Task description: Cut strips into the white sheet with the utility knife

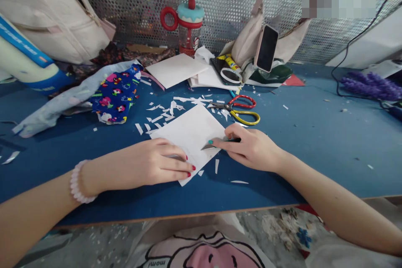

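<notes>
A white sheet of paper (194, 127) lies at a slant on the blue table before me. My left hand (160, 162) rests flat across its left part, fingers stretched out and pressing on it. My right hand (251, 146) is closed around a craft knife with a dark handle and a thin metal blade (207, 147). The blade lies low over the right part of the paper; whether it touches is hard to tell. Just beyond the sheet are scissors (240, 109) with one red and one yellow handle. White paper scraps (169, 111) are scattered around the sheet.
At the back stand a red-and-blue lidded cup (190, 25), a propped phone (266, 48) and a pale bag (251, 37). White card (177, 69) and patterned blue cloth (116, 92) lie farther left. A purple fuzzy bundle (372, 86) and a black cable (347, 50) are right.
</notes>
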Demonstrator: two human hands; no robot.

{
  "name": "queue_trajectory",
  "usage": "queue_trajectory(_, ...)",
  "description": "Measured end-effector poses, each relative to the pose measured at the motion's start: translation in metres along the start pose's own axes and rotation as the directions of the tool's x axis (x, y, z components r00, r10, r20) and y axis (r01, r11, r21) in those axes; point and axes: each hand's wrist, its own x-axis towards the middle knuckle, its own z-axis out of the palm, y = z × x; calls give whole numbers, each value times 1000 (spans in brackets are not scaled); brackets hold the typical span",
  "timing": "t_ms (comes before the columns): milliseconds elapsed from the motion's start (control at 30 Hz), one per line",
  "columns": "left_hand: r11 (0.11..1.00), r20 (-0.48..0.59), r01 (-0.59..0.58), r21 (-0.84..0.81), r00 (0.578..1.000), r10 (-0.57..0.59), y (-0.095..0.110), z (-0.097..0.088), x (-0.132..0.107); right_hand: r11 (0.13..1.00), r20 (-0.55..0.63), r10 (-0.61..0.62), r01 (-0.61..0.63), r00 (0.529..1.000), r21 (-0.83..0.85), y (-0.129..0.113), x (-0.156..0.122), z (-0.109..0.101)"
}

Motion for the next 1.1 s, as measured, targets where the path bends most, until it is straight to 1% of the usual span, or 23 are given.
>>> queue_trajectory(233,1000,4,-2,19,1000,2,1,-2,2,1000,9,19,-19,1000,-4,-2,2,0)
queue_trajectory(367,1000,9,-2,26,1000,2,0,-1,2,1000,-12,16,-17,1000,-19,-3,2,0)
queue_trajectory(467,1000,15,-2,30,1000,1,0,-2,1,999,10,23,-23,1000,-22,-3,2,-1)
queue_trajectory(867,1000,-11,1,3,1000,-1,1,0,1,1000,7,17,-17,1000,-16,-1,1,-2)
queue_trajectory(1100,1000,13,10,5,1000,-11,1,-1,1,1000,14,21,-21,1000,-10,-1,1,-1)
